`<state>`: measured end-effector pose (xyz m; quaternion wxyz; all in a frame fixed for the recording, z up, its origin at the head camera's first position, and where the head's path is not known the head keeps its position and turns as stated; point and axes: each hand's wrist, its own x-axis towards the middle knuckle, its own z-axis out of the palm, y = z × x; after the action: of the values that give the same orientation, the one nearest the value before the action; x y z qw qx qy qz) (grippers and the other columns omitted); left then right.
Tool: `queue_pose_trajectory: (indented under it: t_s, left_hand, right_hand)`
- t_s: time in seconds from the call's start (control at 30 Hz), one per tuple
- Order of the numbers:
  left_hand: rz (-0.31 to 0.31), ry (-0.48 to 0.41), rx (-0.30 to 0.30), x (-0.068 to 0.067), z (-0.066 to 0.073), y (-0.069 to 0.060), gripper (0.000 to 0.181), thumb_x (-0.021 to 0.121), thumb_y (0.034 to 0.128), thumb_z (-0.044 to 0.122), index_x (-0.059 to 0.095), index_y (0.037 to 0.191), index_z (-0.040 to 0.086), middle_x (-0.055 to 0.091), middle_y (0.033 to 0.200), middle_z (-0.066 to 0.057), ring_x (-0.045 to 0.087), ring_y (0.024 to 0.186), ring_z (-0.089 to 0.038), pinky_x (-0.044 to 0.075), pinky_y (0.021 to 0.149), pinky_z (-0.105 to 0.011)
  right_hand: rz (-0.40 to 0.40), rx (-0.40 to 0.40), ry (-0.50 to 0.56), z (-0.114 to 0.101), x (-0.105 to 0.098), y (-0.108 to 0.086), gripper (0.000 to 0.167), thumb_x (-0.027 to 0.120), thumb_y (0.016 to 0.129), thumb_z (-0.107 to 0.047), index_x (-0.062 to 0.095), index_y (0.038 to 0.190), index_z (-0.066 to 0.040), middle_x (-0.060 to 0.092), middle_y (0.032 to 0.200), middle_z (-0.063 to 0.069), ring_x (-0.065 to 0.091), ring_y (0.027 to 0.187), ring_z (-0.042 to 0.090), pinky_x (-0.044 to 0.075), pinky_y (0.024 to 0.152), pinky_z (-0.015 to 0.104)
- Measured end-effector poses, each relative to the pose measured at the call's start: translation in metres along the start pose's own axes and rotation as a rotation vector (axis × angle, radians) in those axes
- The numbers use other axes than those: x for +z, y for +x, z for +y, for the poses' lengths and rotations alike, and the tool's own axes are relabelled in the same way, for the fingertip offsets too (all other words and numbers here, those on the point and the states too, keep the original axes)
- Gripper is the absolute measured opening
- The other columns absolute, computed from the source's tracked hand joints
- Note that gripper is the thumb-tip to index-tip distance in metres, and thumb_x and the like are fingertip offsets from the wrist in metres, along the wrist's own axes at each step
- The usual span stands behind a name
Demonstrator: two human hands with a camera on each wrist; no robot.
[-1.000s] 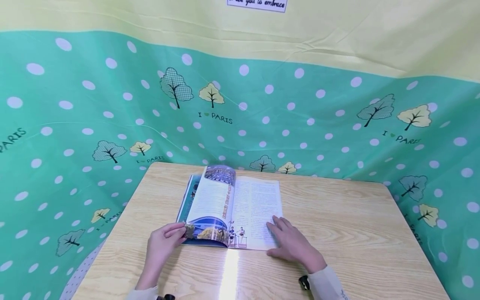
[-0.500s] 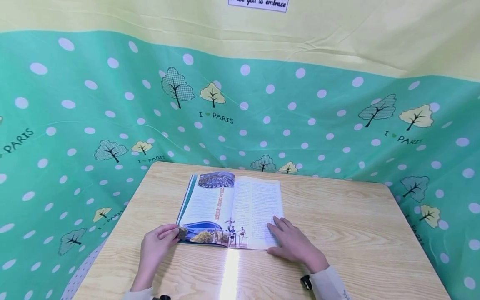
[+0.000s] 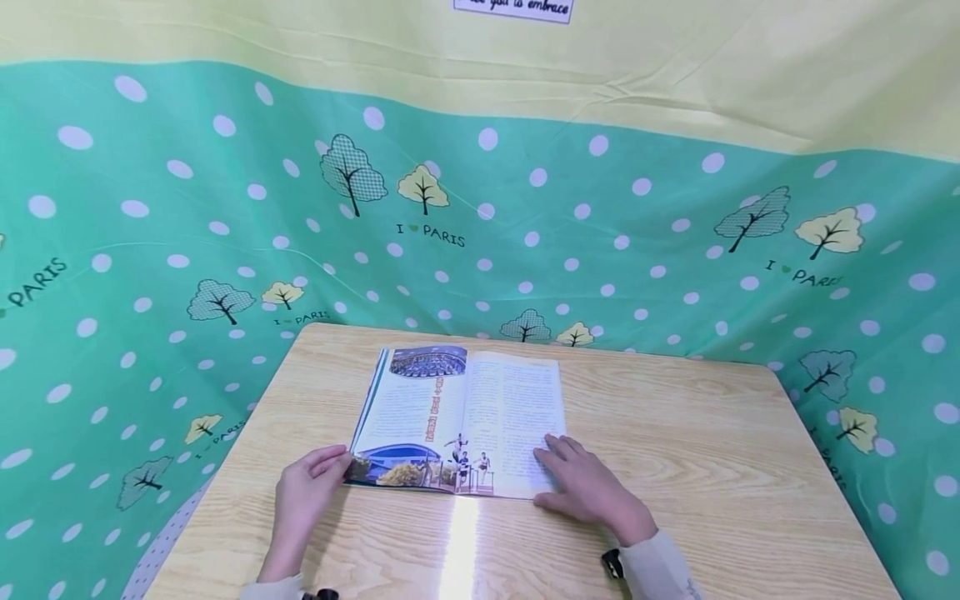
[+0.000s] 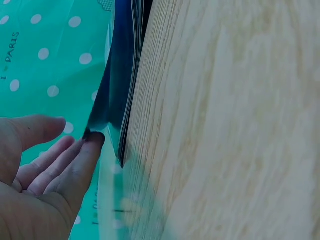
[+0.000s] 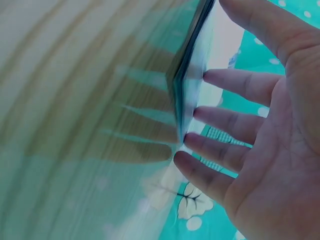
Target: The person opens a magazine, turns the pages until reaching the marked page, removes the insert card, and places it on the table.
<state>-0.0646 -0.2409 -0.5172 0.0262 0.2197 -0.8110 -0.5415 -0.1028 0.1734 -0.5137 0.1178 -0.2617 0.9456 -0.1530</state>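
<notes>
An open magazine (image 3: 513, 417) lies on the wooden table, with a stadium photo and a blue-roofed building printed on its left page and columns of text on the right one. My left hand (image 3: 309, 492) is at the lower left corner. In the left wrist view, an index fingertip (image 4: 95, 140) touches the corner of a slightly lifted page (image 4: 104, 97), while the thumb stands apart from it. My right hand (image 3: 588, 487) rests on the lower right edge, its fingers spread and fairly straight. The right wrist view shows those fingertips (image 5: 210, 76) against the page edge.
The wooden table (image 3: 697, 450) extends well to the right of the magazine. A bright strip of light reflects off its front part. Behind and around the table hangs a green dotted cloth (image 3: 622, 208) printed with trees.
My left hand has moved left and slightly down, and the left page has come down from a raised curl to lie nearly flat. My right hand has stayed in place.
</notes>
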Motion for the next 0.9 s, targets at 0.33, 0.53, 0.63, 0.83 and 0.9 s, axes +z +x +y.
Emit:
queue_pose_trajectory:
  t_s: [0.33, 0.53, 0.63, 0.83, 0.9]
  left_hand:
    - [0.008, 0.080, -0.025, 0.000, 0.002, -0.001, 0.039, 0.071, 0.0939, 0.034, 0.070, 0.121, 0.006, 0.073, 0.111, -0.012, 0.069, 0.101, -0.025, 0.053, 0.074, -0.018]
    - [0.007, 0.084, -0.020, 0.000, 0.003, -0.001, 0.037, 0.071, 0.0947, 0.033, 0.071, 0.120, 0.006, 0.074, 0.109, -0.012, 0.069, 0.102, -0.028, 0.054, 0.077, -0.023]
    - [0.006, 0.085, -0.011, 0.001, 0.003, -0.001, 0.037, 0.071, 0.0948, 0.033, 0.071, 0.120, 0.007, 0.074, 0.109, -0.011, 0.069, 0.103, -0.028, 0.052, 0.081, -0.024]
    - [0.002, 0.078, -0.002, 0.001, 0.003, -0.002, 0.038, 0.070, 0.0948, 0.035, 0.071, 0.121, 0.007, 0.073, 0.111, -0.011, 0.068, 0.106, -0.029, 0.051, 0.089, -0.034]
    - [0.004, 0.072, -0.003, 0.002, 0.003, -0.002, 0.038, 0.071, 0.0946, 0.035, 0.071, 0.120, 0.007, 0.073, 0.111, -0.011, 0.068, 0.106, -0.029, 0.049, 0.092, -0.036]
  right_hand:
    - [0.013, -0.052, -0.078, -0.021, 0.009, 0.018, 0.085, 0.074, 0.085, -0.055, 0.046, 0.148, -0.006, 0.036, 0.153, 0.024, 0.035, 0.139, 0.044, 0.036, 0.112, 0.063]
    - [0.029, -0.070, -0.156, -0.031, 0.015, 0.026, 0.090, 0.071, 0.084, -0.061, 0.043, 0.150, -0.007, 0.038, 0.153, 0.022, 0.038, 0.137, 0.042, 0.042, 0.108, 0.059]
    - [0.040, -0.076, -0.176, -0.034, 0.016, 0.029, 0.087, 0.069, 0.085, -0.061, 0.044, 0.149, -0.007, 0.039, 0.152, 0.022, 0.040, 0.136, 0.041, 0.043, 0.108, 0.059]
    - [0.051, -0.079, -0.194, -0.036, 0.015, 0.029, 0.081, 0.067, 0.088, -0.059, 0.047, 0.148, -0.008, 0.043, 0.150, 0.020, 0.044, 0.134, 0.038, 0.046, 0.106, 0.057]
    - [0.055, -0.087, -0.196, -0.037, 0.014, 0.030, 0.083, 0.068, 0.087, -0.060, 0.047, 0.148, -0.007, 0.043, 0.150, 0.020, 0.044, 0.134, 0.039, 0.046, 0.106, 0.057]
